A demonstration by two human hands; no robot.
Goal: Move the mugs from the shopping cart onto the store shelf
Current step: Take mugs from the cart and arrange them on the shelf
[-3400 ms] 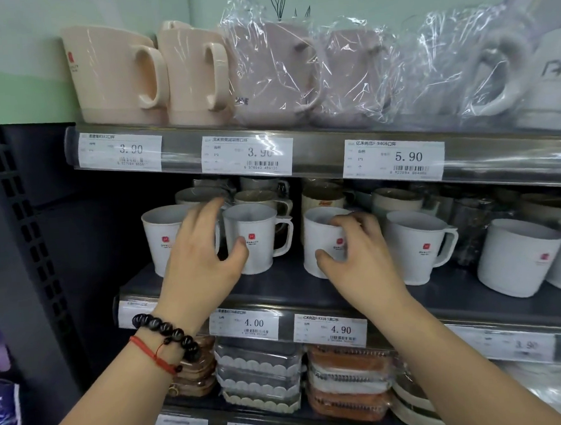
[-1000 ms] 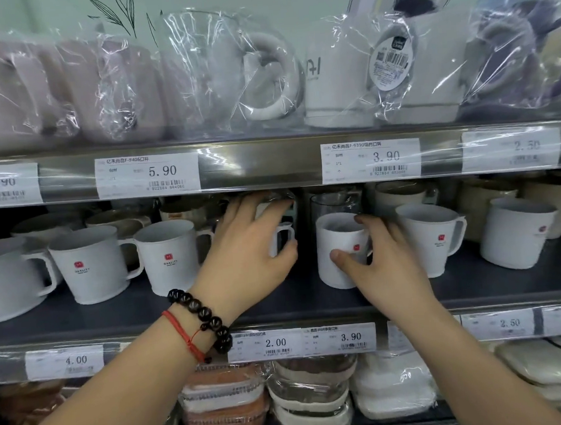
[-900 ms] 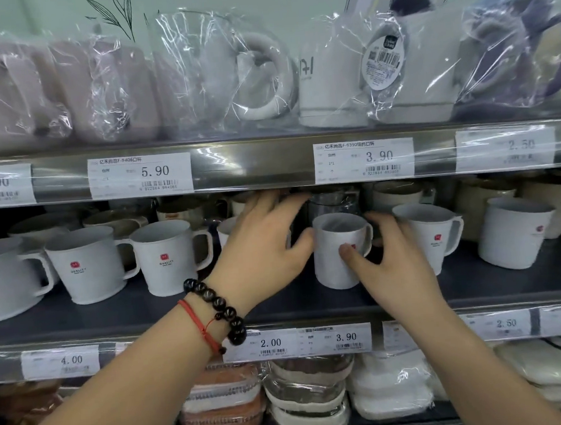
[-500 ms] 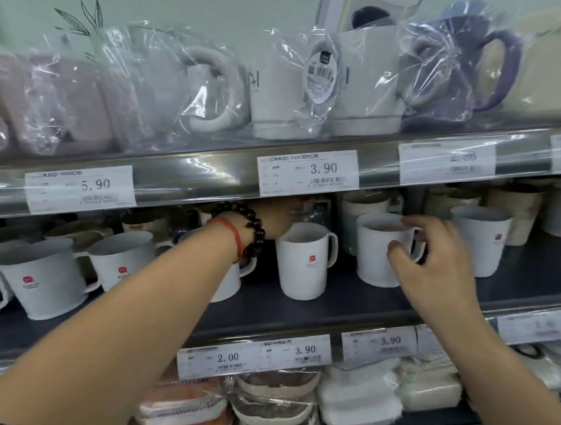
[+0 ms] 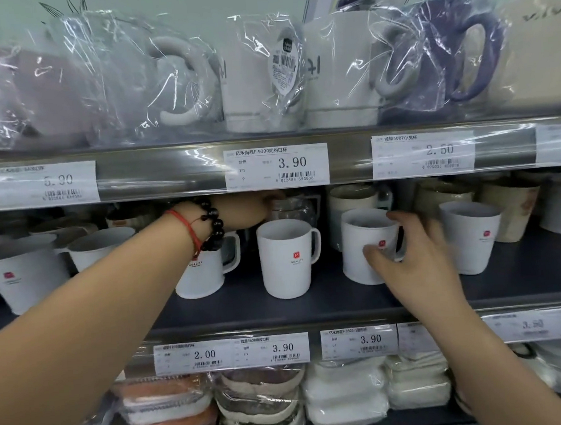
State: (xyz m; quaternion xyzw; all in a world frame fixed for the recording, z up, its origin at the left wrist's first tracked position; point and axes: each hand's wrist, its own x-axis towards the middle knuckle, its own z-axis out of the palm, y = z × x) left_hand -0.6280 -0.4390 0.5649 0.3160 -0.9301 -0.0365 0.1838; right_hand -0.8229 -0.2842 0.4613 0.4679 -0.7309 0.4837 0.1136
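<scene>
Head view: the person's right hand (image 5: 406,257) curls around a white mug (image 5: 363,246) on the dark middle shelf (image 5: 327,301), thumb on the front and fingers behind, probably to square it into the front row. Left of that mug stands another white mug (image 5: 287,258), handle to the right, free of both hands. Behind this second mug, the left hand (image 5: 249,211) reaches toward a clear cup (image 5: 292,210); whether its fingers grip anything cannot be told.
</scene>
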